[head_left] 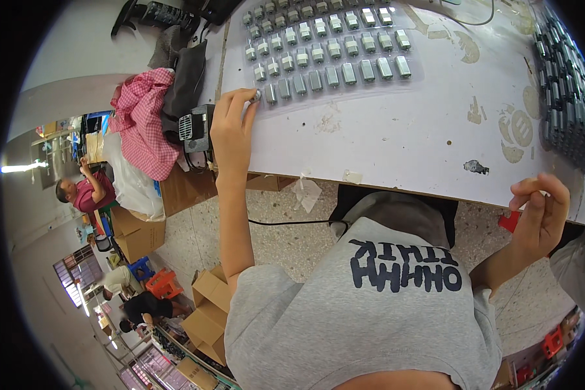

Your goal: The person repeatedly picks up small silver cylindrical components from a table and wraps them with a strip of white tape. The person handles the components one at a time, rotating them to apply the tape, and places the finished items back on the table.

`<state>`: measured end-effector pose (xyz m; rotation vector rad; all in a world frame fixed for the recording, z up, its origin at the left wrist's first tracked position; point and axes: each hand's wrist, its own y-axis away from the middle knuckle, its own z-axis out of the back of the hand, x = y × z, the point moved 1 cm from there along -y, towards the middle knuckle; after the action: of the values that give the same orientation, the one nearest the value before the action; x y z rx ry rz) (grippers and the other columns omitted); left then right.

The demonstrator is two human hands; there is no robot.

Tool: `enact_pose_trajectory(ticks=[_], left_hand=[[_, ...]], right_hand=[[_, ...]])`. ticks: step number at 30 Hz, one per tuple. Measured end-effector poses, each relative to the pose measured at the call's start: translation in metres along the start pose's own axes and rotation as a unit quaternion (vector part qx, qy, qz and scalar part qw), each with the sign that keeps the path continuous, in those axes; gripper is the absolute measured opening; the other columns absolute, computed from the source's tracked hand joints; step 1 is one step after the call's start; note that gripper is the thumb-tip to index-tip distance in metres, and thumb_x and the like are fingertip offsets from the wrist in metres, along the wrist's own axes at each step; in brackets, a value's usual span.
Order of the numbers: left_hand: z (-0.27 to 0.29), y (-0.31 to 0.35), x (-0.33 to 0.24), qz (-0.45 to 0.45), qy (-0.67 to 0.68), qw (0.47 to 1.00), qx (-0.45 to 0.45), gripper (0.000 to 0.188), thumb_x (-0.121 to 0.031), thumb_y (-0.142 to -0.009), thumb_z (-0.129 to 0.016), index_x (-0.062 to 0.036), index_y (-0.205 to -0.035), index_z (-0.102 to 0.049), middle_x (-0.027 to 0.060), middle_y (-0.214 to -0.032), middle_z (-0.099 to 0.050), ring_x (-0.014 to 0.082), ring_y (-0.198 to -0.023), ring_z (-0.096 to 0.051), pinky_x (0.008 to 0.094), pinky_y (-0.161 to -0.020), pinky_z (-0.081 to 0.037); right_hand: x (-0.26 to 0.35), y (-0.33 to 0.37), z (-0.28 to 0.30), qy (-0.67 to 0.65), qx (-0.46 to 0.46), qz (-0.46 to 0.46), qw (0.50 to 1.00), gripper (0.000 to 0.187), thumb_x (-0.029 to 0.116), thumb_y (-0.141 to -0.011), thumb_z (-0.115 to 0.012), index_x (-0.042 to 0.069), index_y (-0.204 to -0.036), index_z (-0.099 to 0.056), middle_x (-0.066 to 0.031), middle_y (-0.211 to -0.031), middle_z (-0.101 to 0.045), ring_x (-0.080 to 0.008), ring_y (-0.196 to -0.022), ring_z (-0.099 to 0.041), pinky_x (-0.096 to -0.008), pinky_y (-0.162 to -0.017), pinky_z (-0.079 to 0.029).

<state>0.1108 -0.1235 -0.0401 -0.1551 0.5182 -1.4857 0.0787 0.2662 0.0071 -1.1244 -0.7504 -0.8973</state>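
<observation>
My left hand reaches over the table to the near left corner of a clear plastic tray. Its thumb and fingers close on a small silver metal cylinder, which looks like a small motor; the fingers hide most of it. Rows of similar silver cylinders stand in the tray, many with a pale band around them. Raised by the table's front edge at the right, my right hand has loosely bent fingers with gaps between them, and I see nothing in it.
A tall stack of dark and silver parts stands at the table's right. Beside my left forearm sits a black device with a grille, near a pink checked cloth. Cardboard boxes stand on the floor; several people are farther off.
</observation>
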Motion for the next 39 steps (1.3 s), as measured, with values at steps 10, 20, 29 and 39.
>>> enact_pose_trajectory(ticks=[10, 20, 29, 39], left_hand=[[0.006, 0.004, -0.003, 0.029, 0.029, 0.999, -0.012, 0.015, -0.005, -0.074, -0.059, -0.0062, -0.089, -0.062, 0.0070, -0.094, -0.056, 0.0216, -0.086, -0.054, 0.0305, -0.072, -0.043], [0.006, -0.021, -0.009, -0.019, -0.001, 0.995, 0.094, 0.024, -0.013, -0.073, -0.062, -0.0079, -0.096, -0.057, 0.0071, -0.090, -0.054, 0.0221, -0.087, -0.051, 0.0317, -0.074, -0.042], [0.019, -0.020, -0.014, 0.094, 0.099, 0.975, 0.174, 0.030, -0.007, -0.075, -0.059, -0.0021, -0.103, -0.052, 0.0077, -0.086, -0.053, 0.0157, -0.077, -0.053, 0.0259, -0.069, -0.044], [0.024, -0.016, -0.082, 0.154, 0.343, 0.920, 0.109, 0.020, -0.001, -0.077, -0.057, 0.0005, -0.097, -0.056, 0.0066, -0.091, -0.056, 0.0141, -0.079, -0.054, 0.0230, -0.072, -0.045]], right_hand=[[-0.003, -0.010, 0.008, -0.052, 0.017, 0.081, 0.995, 0.011, -0.001, -0.085, -0.038, -0.001, -0.093, -0.046, -0.0126, -0.065, -0.054, -0.0103, -0.052, -0.043, -0.0190, -0.047, -0.034], [0.011, -0.001, 0.003, -0.012, -0.024, -0.052, 0.998, 0.016, 0.000, -0.085, -0.039, -0.003, -0.099, -0.046, -0.0135, -0.069, -0.057, -0.0075, -0.050, -0.044, -0.0171, -0.047, -0.036], [0.001, -0.001, 0.006, -0.063, -0.019, -0.051, 0.997, 0.011, 0.000, -0.084, -0.042, -0.002, -0.090, -0.050, -0.0156, -0.076, -0.059, -0.0084, -0.053, -0.046, -0.0171, -0.051, -0.037], [0.020, 0.010, 0.015, -0.011, 0.017, -0.085, 0.996, 0.013, -0.009, -0.078, -0.047, -0.004, -0.087, -0.055, -0.0107, -0.078, -0.058, -0.0080, -0.055, -0.050, -0.0164, -0.048, -0.036]])
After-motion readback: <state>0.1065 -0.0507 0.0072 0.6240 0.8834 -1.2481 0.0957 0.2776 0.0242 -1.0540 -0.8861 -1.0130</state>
